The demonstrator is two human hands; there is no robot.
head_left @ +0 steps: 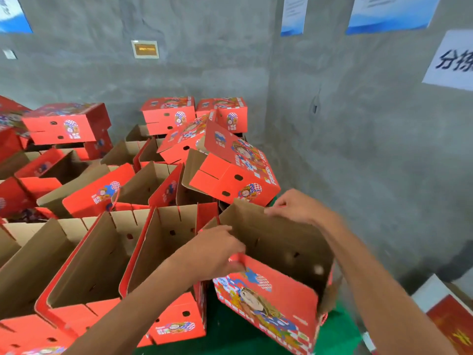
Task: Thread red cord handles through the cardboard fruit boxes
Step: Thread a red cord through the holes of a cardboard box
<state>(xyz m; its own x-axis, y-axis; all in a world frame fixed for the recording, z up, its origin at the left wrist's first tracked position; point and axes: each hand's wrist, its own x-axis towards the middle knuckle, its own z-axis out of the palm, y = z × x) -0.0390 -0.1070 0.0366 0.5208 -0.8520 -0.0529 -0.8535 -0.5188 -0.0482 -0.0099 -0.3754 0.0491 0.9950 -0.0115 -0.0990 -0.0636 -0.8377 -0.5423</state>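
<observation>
I hold an open red cardboard fruit box (271,298) with a printed cartoon face, tilted, at the lower middle. My left hand (217,249) grips its near red wall at the top edge. My right hand (294,206) pinches the far brown flap's upper edge. Small punched holes show in the brown inner wall. A bit of red cord (323,317) seems to hang at the box's right corner, blurred.
Several open red boxes (107,252) stand in rows to the left. More closed boxes (230,172) are piled behind, against the grey concrete wall (358,149). A green surface (243,336) lies below. A white and red carton (450,313) sits at the lower right.
</observation>
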